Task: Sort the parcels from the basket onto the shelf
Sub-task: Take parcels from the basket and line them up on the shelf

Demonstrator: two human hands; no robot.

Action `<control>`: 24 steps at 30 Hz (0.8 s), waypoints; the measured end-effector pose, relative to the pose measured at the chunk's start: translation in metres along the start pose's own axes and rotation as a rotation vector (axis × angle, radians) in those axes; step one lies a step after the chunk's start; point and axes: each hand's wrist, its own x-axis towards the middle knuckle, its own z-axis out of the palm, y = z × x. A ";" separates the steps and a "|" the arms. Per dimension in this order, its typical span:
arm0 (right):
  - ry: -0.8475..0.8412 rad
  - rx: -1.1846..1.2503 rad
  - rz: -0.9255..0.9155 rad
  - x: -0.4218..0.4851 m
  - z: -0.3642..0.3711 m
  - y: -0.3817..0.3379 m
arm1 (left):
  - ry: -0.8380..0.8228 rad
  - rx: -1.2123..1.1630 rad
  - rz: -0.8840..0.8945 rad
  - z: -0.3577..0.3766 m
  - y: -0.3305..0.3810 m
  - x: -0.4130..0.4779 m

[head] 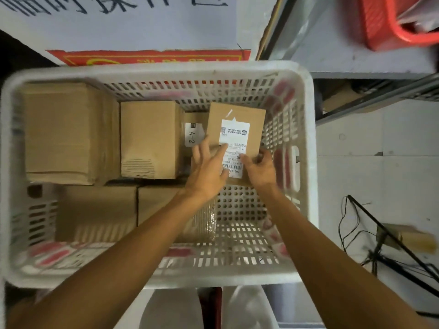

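Note:
A white slotted plastic basket (306, 96) fills the middle of the view and holds several brown cardboard parcels. A small flat parcel with a white shipping label (237, 119) stands tilted at the basket's right side. My left hand (209, 167) lies with spread fingers on its lower left face and label. My right hand (261, 167) grips its lower right edge. A big box (64, 131) sits at the back left, a medium box (149, 138) beside it. A parcel labelled A-2 (192, 136) lies partly hidden behind the held one.
Two more boxes (95, 212) lie along the basket's near side under my left forearm. Grey metal shelving (356, 65) stands at the right, with a red basket (399, 22) on top. Black cables and a stand (380, 252) lie on the floor at the right.

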 end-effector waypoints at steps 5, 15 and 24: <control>-0.010 0.122 -0.059 0.005 0.003 0.013 | 0.004 -0.138 -0.025 0.008 -0.028 0.007; 0.012 0.334 -0.086 -0.023 0.004 0.020 | -0.002 -0.414 0.066 -0.001 -0.035 0.002; 0.069 0.347 -0.190 -0.122 -0.004 -0.019 | -0.137 -0.422 0.066 -0.090 -0.014 -0.044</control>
